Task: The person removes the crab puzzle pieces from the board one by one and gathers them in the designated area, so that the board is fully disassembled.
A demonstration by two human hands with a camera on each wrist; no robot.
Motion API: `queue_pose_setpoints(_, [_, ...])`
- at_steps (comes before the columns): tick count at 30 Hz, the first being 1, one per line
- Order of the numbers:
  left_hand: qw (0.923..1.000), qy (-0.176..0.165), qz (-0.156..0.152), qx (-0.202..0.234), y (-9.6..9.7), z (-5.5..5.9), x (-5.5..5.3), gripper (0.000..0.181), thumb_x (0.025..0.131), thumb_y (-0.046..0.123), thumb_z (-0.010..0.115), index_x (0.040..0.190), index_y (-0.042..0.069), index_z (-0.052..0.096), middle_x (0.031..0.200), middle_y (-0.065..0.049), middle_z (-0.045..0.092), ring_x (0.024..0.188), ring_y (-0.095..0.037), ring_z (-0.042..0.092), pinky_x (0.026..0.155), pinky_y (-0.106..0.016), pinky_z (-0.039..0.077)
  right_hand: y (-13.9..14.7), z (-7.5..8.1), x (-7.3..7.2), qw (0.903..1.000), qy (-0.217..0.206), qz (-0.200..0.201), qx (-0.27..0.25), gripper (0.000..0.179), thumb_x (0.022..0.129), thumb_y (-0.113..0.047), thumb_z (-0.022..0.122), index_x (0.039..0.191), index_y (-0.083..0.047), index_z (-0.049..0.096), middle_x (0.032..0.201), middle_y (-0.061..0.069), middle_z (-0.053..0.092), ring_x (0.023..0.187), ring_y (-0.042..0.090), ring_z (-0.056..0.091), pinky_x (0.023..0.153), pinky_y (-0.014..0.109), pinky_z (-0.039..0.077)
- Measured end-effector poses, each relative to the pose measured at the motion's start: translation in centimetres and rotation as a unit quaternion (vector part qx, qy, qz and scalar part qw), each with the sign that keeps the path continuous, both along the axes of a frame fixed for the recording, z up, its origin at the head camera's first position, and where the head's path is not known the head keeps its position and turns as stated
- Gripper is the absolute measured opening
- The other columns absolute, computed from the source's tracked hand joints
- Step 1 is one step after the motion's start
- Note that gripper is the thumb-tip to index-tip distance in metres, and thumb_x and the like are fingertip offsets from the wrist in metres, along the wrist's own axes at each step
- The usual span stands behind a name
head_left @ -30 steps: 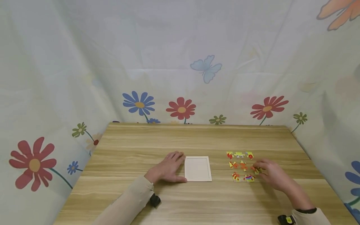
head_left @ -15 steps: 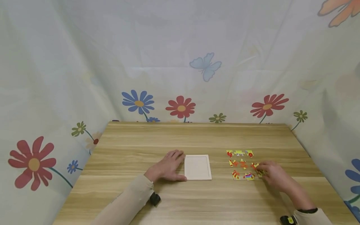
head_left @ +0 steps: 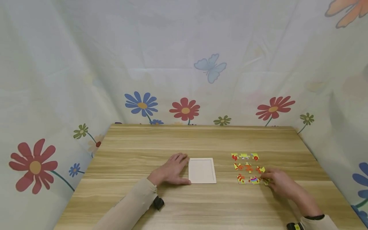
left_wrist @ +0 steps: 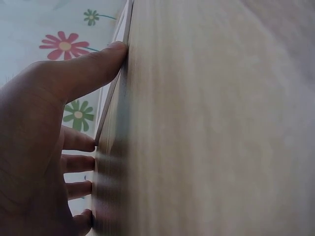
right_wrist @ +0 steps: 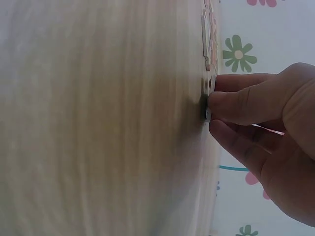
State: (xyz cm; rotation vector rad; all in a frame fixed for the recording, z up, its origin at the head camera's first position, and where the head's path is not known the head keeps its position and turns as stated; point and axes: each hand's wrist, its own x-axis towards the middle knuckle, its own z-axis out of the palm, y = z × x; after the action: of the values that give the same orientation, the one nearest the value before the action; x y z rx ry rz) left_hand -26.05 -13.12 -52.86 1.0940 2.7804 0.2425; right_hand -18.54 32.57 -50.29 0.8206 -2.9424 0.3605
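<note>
A pale square puzzle tray (head_left: pixel 202 171) with a raised border lies flat on the wooden table. My left hand (head_left: pixel 172 170) rests along its left side, thumb at the near corner and fingertips by the far one. To the right, colourful jigsaw pieces (head_left: pixel 248 168) are laid out in rows, small gaps between them. My right hand (head_left: pixel 280 182) pinches a jigsaw piece (head_left: pixel 266 182) at the right end of the nearest row, beside a rainbow-striped piece (head_left: pixel 254 180). Seen from the right wrist, thumb and fingers hold it close over the tabletop; the fingertips partly hide it.
Bare wood grain shows on the table (head_left: pixel 161 140) between the tray and its far edge. A flower-printed cloth (head_left: pixel 184 73) hangs behind and along both sides. Dark wrist devices (head_left: pixel 158 203) sit on both arms.
My right hand has moved slightly nearer with its piece, to the end of the nearest row. The middle row's right-hand piece now shows fully. My left hand stays at the tray.
</note>
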Motion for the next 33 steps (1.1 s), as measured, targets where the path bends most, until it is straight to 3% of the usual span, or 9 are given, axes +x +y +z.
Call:
queue_pose_setpoints(9, [1.0,-0.004,0.005,-0.004,0.1,0.1,0.1,0.103,0.081,0.074,0.056,0.153,0.007,0.028,0.157,-0.014,0.026,0.146,-0.032,0.022,0.121,-0.047,0.018,0.2,-0.6,0.1,0.9996,0.029,-0.003,0.002,0.036,0.066,0.006,0.079,0.099,-0.008,0.075,0.094,0.0,0.065,0.084,0.02,0.065,0.072,0.039,0.057])
queue_pose_setpoints(23, [0.9999,-0.007,0.007,-0.003,0.1,-0.3,0.3,0.102,0.081,0.075,0.054,0.154,0.008,0.027,0.158,-0.013,0.025,0.147,-0.032,0.021,0.121,-0.047,0.019,0.2,-0.4,-0.2,0.9999,-0.01,-0.011,-0.006,0.035,0.066,0.007,0.073,0.098,-0.007,0.074,0.092,-0.003,0.064,0.082,0.014,0.062,0.067,0.032,0.054])
queue_pose_setpoints(29, [0.9999,-0.004,0.005,-0.008,0.0,-0.3,0.2,0.103,0.081,0.076,0.052,0.154,0.009,0.026,0.159,-0.012,0.024,0.147,-0.031,0.021,0.121,-0.046,0.018,-0.4,1.3,-0.7,0.9973,-0.047,-0.041,-0.039,0.032,0.071,0.006,0.069,0.102,-0.003,0.072,0.103,0.01,0.067,0.085,0.023,0.065,0.068,0.034,0.056])
queue_pose_setpoints(33, [1.0,-0.003,0.002,-0.005,0.0,-0.4,0.2,0.104,0.081,0.077,0.052,0.153,0.008,0.026,0.158,-0.013,0.025,0.146,-0.032,0.022,0.121,-0.046,0.019,-2.0,3.1,-2.2,0.9988,-0.025,-0.017,-0.039,0.024,0.08,-0.003,0.074,0.103,0.0,0.071,0.104,0.013,0.067,0.087,0.028,0.066,0.07,0.04,0.057])
